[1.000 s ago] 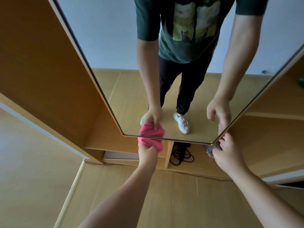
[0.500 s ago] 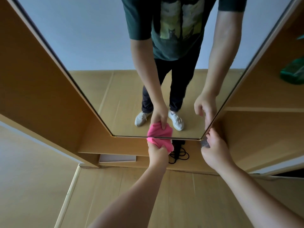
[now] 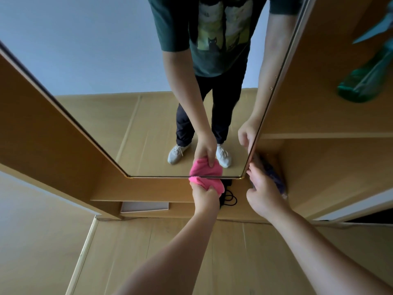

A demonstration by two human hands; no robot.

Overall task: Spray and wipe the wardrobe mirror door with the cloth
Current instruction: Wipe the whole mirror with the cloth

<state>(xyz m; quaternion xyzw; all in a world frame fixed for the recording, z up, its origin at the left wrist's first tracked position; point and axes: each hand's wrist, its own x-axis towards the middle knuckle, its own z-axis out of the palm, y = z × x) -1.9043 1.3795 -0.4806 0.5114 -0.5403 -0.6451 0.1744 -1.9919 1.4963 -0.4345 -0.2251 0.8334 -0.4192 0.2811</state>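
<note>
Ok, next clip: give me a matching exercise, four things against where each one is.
Things:
1. pink cloth
2. green bottle
3. black cord
4. right hand

Places:
A. on the upper right shelf
B. at the mirror door's bottom edge, in the left hand
C. at the door's lower right corner
D. on the low shelf under the door

Pairs: 1-B, 2-A, 3-D, 4-C

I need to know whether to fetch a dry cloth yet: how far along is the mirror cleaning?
The spraying looks done: a green bottle sits on the wardrobe shelf, in neither hand. In hand: the left hand presses the pink cloth at the mirror door's bottom edge, while the right hand grips its lower right corner. Left: I cannot tell how much glass above has been wiped; no streaks show.
</note>
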